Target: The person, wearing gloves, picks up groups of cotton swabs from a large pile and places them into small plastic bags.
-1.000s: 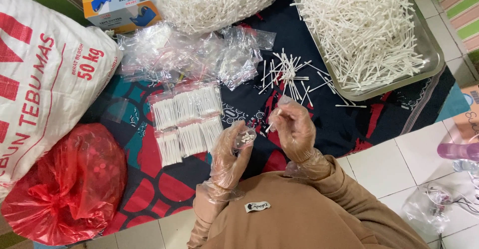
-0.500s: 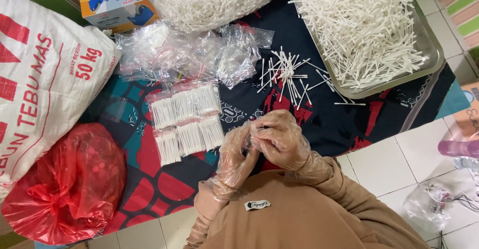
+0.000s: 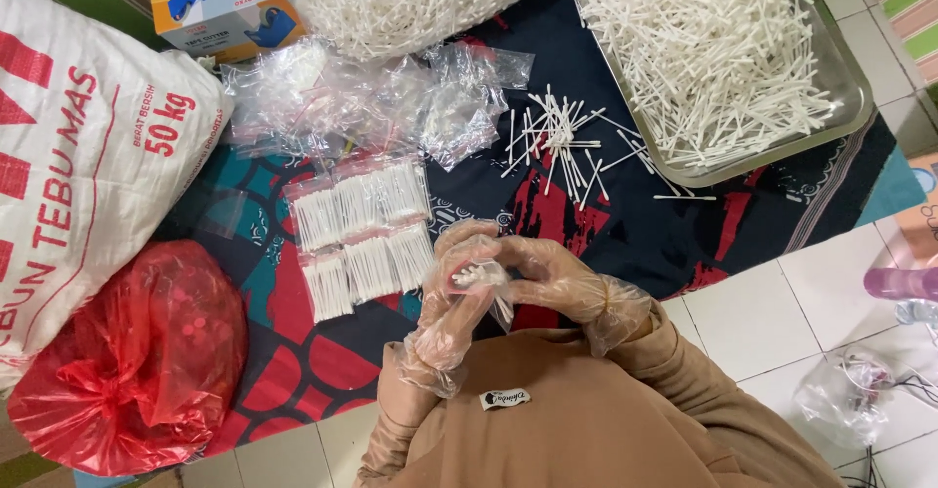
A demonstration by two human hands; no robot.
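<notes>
Both my hands wear thin clear plastic gloves and meet just above my lap. My left hand (image 3: 451, 297) and my right hand (image 3: 552, 278) together hold a small clear bag of white cotton swabs (image 3: 476, 275), swab tips showing at its mouth. Just beyond my hands lie several filled swab packets (image 3: 362, 234) in two rows on the patterned cloth (image 3: 625, 224). A loose scatter of swabs (image 3: 557, 141) lies further out. A metal tray (image 3: 840, 122) heaped with swabs sits at the far right.
A heap of empty clear bags (image 3: 362, 102) lies behind the packets. A large white sack (image 3: 78, 175) and a red plastic bag (image 3: 127, 361) stand at the left. A cardboard box (image 3: 220, 4) and a big clear bag of swabs (image 3: 410, 0) are at the back. White floor tiles (image 3: 772, 322) at right.
My right hand has come in from the loose swabs to meet my left hand, and both hands now close together around the small bag of swabs.
</notes>
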